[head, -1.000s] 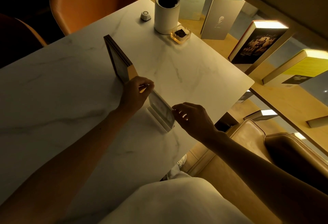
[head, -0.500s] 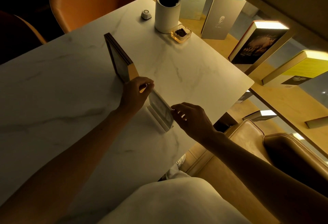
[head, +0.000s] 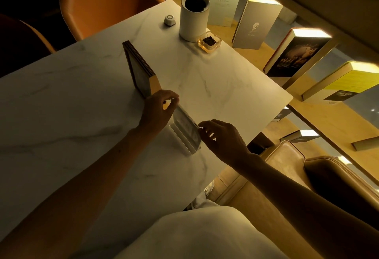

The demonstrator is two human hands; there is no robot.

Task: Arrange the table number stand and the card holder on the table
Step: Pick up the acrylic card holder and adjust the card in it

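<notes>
A small clear card holder (head: 185, 129) with a pale base stands upright on the white marble table (head: 71, 104), near its right edge. My left hand (head: 158, 111) pinches the holder's far top corner. My right hand (head: 220, 138) pinches its near top corner. Just behind the holder stands a taller dark-framed table number stand (head: 138, 70) with a wooden edge, upright and nearly in line with the holder. My left hand's knuckles lie close to the stand's near end; whether they touch it I cannot tell.
At the table's far corner stand a white cylinder container (head: 193, 17), a small glass dish (head: 209, 42) with dark contents and a small white button device (head: 169, 20). An orange chair (head: 102, 2) is beyond, a tan armchair (head: 307, 176) at right, books (head: 295, 53) on a shelf.
Both hands stay pinched on the card holder's top corners. The holder and the stand have barely shifted; only the view has drifted slightly.
</notes>
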